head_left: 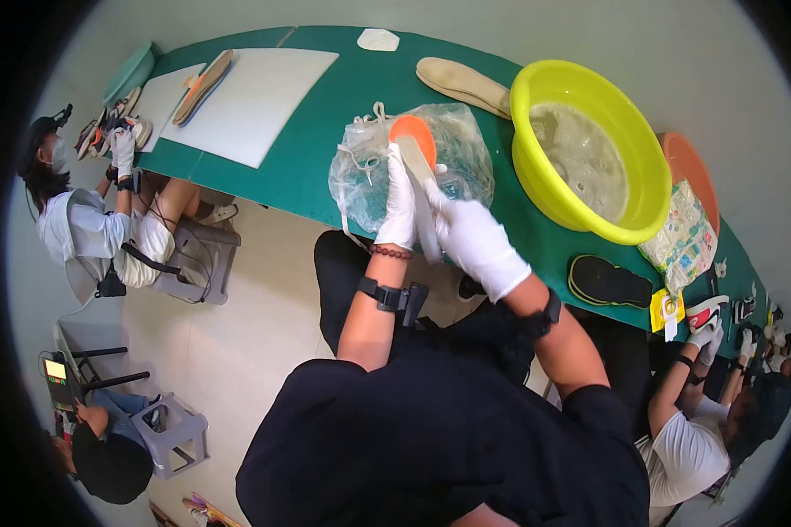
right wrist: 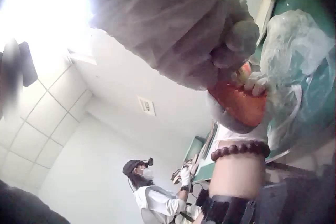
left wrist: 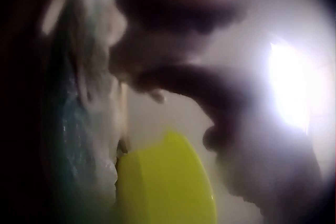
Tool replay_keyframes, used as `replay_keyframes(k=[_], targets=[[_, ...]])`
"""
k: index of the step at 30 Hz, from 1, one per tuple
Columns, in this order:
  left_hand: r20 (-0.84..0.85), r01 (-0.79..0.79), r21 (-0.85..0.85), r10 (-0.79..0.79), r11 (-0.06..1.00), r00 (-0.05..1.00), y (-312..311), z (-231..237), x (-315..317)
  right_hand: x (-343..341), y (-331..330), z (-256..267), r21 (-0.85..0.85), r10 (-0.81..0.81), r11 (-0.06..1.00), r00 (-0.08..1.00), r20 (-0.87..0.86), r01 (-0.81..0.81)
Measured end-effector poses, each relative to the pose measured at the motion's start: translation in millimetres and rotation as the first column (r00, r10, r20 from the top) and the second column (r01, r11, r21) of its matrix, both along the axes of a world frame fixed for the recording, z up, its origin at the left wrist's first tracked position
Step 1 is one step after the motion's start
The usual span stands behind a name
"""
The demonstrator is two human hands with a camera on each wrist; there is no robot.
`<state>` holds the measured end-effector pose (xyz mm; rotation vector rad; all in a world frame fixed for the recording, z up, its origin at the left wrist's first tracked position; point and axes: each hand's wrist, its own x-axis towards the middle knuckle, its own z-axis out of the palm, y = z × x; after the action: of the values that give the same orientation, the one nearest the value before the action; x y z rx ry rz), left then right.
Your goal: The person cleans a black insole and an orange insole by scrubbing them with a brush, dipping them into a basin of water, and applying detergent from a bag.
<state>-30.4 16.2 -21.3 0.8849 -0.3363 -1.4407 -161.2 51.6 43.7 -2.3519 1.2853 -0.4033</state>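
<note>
In the head view my gloved left hand [head_left: 400, 206] grips a shoe insole [head_left: 427, 235], held on edge above a crumpled clear plastic bag [head_left: 470, 145]. Its rounded orange end [head_left: 412, 132] points away from me. The orange face [right wrist: 244, 107] also shows in the right wrist view, with left fingertips [right wrist: 254, 87] over its edge. My gloved right hand [head_left: 482, 244] is curled close against the insole, around the lower end of a pale flat strip [head_left: 416, 158]; I cannot tell what kind of tool it is. The left wrist view is dark and blurred around the hands.
A yellow-green basin [head_left: 523, 162] of sudsy water stands right, beside a pale insole [head_left: 453, 77]. Further right lie a black sole [head_left: 608, 281] and a printed packet [head_left: 687, 233]. Another insole [head_left: 204, 88] lies on a white board [head_left: 272, 97] at left. People sit at both sides.
</note>
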Motion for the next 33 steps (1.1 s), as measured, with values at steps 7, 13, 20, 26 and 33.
replay_keyframes(k=[7, 13, 20, 26, 33], targets=[[-0.022, 0.039, -0.065, -0.041, 0.997, 0.999, -10.8, -21.7, -3.8, 0.4, -10.5, 6.6, -0.046, -0.09, 0.996, 0.98, -0.18, 0.083], [-0.041, -0.028, -0.048, 0.026, 0.998, 0.999, 2.5, 9.7, -20.4, 6.9, -28.0, 0.0, -0.002, -0.192, 0.981, 0.975, -0.108, 0.193], [-0.113, 0.27, -0.06, -0.275, 0.961, 0.955, 4.7, -3.4, 0.1, 9.9, -5.7, 7.4, 0.033, -0.151, 0.987, 0.974, -0.171, 0.159], [-0.489, -0.031, -0.193, -0.069, 0.981, 0.87, -11.1, -7.3, 2.6, 1.7, 20.5, -7.1, 0.018, -0.111, 0.993, 0.979, -0.173, 0.116], [-0.436, 0.009, -0.187, -0.091, 0.982, 0.895, -4.9, 20.0, -21.5, 3.4, -11.9, -14.8, -0.053, -0.161, 0.986, 0.987, -0.009, 0.161]])
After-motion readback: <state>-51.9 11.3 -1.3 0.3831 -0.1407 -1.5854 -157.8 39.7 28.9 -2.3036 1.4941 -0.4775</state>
